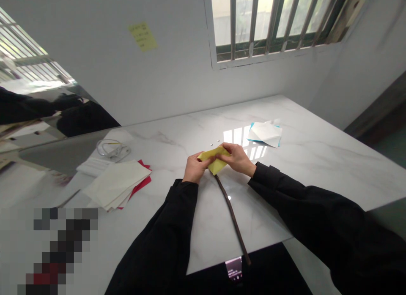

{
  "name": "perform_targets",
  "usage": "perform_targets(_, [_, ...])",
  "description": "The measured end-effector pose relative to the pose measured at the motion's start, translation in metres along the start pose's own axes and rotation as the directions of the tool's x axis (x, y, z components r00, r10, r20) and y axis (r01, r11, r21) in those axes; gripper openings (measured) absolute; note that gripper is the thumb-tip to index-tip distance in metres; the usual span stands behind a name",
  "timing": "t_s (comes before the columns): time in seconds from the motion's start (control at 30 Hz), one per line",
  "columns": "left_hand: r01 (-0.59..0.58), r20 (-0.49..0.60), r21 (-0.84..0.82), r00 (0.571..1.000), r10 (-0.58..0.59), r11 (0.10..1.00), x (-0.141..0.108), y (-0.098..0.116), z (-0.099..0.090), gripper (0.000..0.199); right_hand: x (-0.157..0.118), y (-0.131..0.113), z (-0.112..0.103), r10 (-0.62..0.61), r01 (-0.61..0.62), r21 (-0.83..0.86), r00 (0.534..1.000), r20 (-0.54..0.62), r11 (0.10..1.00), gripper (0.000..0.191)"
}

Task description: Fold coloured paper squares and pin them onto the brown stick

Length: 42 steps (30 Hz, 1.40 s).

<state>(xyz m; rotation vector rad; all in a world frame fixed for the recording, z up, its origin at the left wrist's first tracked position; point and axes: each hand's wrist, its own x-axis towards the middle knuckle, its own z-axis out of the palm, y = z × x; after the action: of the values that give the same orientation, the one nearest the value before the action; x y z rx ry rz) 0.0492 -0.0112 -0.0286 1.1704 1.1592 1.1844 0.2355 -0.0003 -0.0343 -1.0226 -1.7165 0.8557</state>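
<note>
A folded piece of yellow paper [216, 165] is held between both hands above the middle of the table. My left hand [194, 167] pinches its left side, thumb on the near face. On the right side, my right hand [238, 159] grips the paper with its thumb and fingers. Below the paper lies a thin brown stick [233, 214], running toward me and past the table's front edge. Its far end disappears under or behind the paper, so I cannot tell whether the two are joined.
Cream and red paper sheets [119, 184] lie on the left, near a coiled white cable [113, 150]. White and blue paper [265, 133] rests at the back right of the marbled table [320, 159]. A lit phone [234, 270] is below the front edge. A yellow note [143, 36] hangs on the wall.
</note>
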Motion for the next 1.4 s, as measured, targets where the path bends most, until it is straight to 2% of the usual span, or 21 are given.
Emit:
perform_targets(0.13, [0.007, 0.013, -0.039, 1.000, -0.006, 0.999, 0.001, -0.001, 0.000, 0.052, 0.001, 0.003, 0.000, 0.002, -0.002, 0.028, 1.000, -0.005, 1.000, 0.015])
perform_targets(0.27, [0.020, 0.005, -0.091, 1.000, -0.020, 0.996, 0.001, 0.000, 0.000, 0.056, 0.002, 0.012, 0.002, 0.030, -0.033, 0.163, 0.999, 0.021, 0.986, 0.020])
perform_targets(0.4, [0.029, -0.002, -0.106, 1.000, -0.030, 0.994, 0.001, 0.004, 0.001, 0.057, 0.004, 0.017, 0.003, 0.082, -0.104, 0.330, 0.993, 0.081, 0.938, 0.029])
perform_targets(0.63, [0.056, -0.036, -0.125, 0.997, -0.061, 0.991, 0.000, 0.010, 0.000, 0.057, 0.005, 0.017, 0.004, 0.166, -0.202, 0.453, 0.979, 0.119, 0.868, 0.046])
perform_targets(0.73, [0.068, -0.055, -0.131, 0.996, -0.075, 0.989, -0.001, 0.011, 0.000, 0.057, 0.005, 0.017, 0.003, 0.166, -0.196, 0.406, 0.980, 0.109, 0.893, 0.047])
perform_targets(0.9, [0.074, -0.075, -0.150, 0.993, -0.086, 0.986, 0.000, 0.012, 0.000, 0.053, 0.003, 0.009, -0.001, 0.107, -0.082, 0.165, 0.984, -0.142, 0.983, 0.045])
perform_targets(1.03, [0.065, -0.125, -0.188, 0.988, -0.090, 0.980, 0.003, 0.010, -0.003, 0.047, 0.003, 0.003, -0.006, 0.046, -0.033, 0.056, 0.966, -0.253, 0.998, 0.040])
perform_targets(1.13, [0.016, -0.170, -0.192, 0.984, -0.049, 0.981, 0.005, 0.007, -0.005, 0.043, 0.001, 0.000, -0.006, 0.006, -0.018, -0.048, 0.971, -0.238, 0.999, 0.030])
perform_targets(1.3, [0.001, -0.170, -0.207, 0.985, -0.037, 0.978, 0.003, 0.008, -0.004, 0.043, -0.005, -0.008, 0.001, -0.183, 0.162, -0.151, 0.973, -0.142, 0.975, 0.024])
perform_targets(1.4, [0.021, -0.135, -0.210, 0.990, -0.050, 0.977, 0.000, 0.012, -0.002, 0.043, -0.003, -0.006, 0.001, -0.137, 0.120, -0.093, 0.969, -0.205, 0.988, 0.033])
